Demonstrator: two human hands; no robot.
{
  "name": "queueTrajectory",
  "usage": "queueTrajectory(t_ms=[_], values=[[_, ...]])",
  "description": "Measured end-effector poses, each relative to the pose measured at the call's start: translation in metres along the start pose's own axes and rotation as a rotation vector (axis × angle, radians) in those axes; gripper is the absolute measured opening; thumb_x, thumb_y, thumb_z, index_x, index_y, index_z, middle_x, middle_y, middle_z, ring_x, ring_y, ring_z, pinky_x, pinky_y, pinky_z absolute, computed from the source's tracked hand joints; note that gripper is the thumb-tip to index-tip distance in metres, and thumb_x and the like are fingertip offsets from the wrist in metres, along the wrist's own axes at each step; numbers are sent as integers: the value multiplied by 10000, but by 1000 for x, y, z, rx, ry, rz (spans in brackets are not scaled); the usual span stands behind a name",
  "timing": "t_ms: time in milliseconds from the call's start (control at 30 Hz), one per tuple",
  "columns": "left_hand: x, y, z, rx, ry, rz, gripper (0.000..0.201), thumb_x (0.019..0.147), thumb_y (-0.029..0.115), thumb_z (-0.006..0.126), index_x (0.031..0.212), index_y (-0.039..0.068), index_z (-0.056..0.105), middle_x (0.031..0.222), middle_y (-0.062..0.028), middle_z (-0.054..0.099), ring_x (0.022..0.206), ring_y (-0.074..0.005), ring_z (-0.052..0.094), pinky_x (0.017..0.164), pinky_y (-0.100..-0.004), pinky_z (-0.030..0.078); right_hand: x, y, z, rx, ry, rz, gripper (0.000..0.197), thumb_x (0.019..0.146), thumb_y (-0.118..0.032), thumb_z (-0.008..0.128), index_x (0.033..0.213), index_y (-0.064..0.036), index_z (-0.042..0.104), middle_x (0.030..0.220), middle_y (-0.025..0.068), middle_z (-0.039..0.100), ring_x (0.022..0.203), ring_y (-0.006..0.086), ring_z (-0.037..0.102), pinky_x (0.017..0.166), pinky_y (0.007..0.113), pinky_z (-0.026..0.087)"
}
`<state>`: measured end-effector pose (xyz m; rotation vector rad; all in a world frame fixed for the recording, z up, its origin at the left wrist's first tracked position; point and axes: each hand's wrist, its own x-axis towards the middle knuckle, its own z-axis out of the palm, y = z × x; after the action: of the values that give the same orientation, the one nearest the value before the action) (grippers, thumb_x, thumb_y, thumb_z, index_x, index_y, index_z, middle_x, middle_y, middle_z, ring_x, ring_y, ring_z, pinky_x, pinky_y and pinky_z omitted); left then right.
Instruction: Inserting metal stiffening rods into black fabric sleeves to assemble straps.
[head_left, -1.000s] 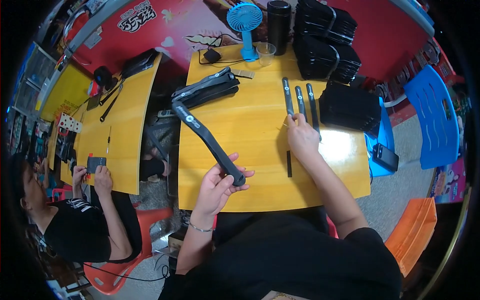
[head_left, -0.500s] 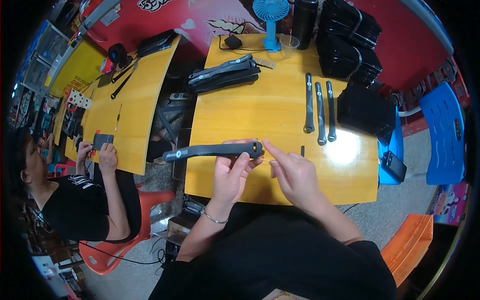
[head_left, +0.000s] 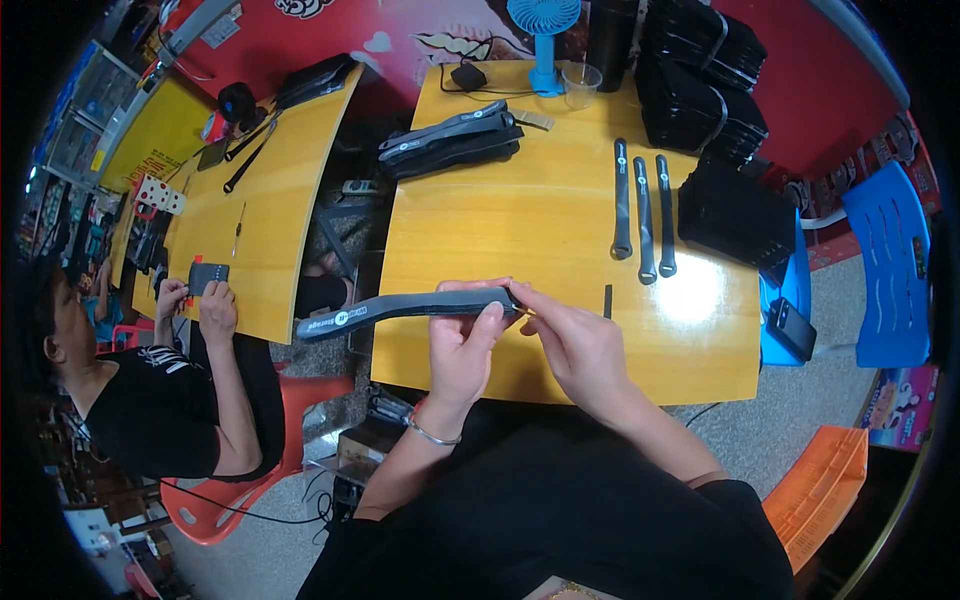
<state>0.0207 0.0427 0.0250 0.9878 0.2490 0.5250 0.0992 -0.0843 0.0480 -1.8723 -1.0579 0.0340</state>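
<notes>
I've got the yellow table (head_left: 510, 225) filling most of the view, w/ a black stack (head_left: 737, 215) at its right edge and a pile of grey-black straps (head_left: 450, 140) at upper left. Left of the stack, three loose straps (head_left: 644, 215) lie side by side w/ narrow gaps. The held strap (head_left: 400, 304) is up over the table's near part, roughly level, far end poking out past the left edge. Step in hand, I'd say: close work at its right end, where both hands meet; next move calls for a steady left hold and fine fingertip control on the right. Left hand (head_left: 462, 345) is half closed, thumb on top, fingers under, pinching the strap near that end. Right hand (head_left: 585, 350) comes in from the right, back up, fingers bent, tips drawn together approx. at the strap's end. They seem to pinch a thin yellowish band (head_left: 522, 311) (tiny on my feed; can't tell if it's around the strap or just beside it).
</notes>
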Motion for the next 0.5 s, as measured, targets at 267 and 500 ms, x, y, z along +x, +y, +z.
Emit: queueTrajectory(t_ms=[267,500], values=[[2,-2,-2,133,23,88,236,855,-64,547,1060,-5,445,1080,-165,593,965,-161,595,876,-282,500,-2,2,3,-28,33,-5,431,791,-9,600,1207,-117,570,798,105,674,686,221,675,571,314,531],[1,-4,2,189,93,144,278,820,-88,590,1056,-8,467,1051,-154,606,917,-131,600,822,-232,494,-2,-5,2,-63,40,41,362,802,35,606,1150,-63,594,860,155,673,750,231,688,611,286,540]])
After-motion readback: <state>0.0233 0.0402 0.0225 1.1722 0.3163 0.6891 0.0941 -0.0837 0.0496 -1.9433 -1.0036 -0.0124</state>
